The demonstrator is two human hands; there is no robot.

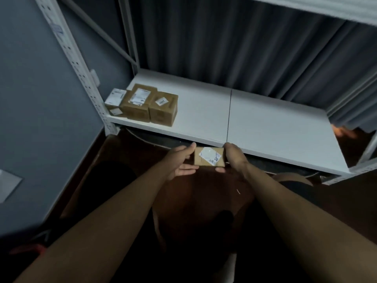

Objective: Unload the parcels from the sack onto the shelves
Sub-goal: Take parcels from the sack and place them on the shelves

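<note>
A small brown cardboard parcel [209, 157] with a white label on top is held between my two hands, just in front of and slightly below the front edge of the white shelf [265, 127]. My left hand [180, 161] grips its left side, with the fingers under the near edge. My right hand [234, 157] clasps its right side. Three brown parcels [142, 104] with white labels stand together at the shelf's left end. The sack is not clearly visible in the dark area below my arms.
A white perforated upright post [81, 64] frames the shelf on the left, beside a grey wall [30, 119]. Dark grey curtains [244, 48] hang behind the shelf. Another shelf board [326, 9] runs overhead at the top right. The floor below is dark brown.
</note>
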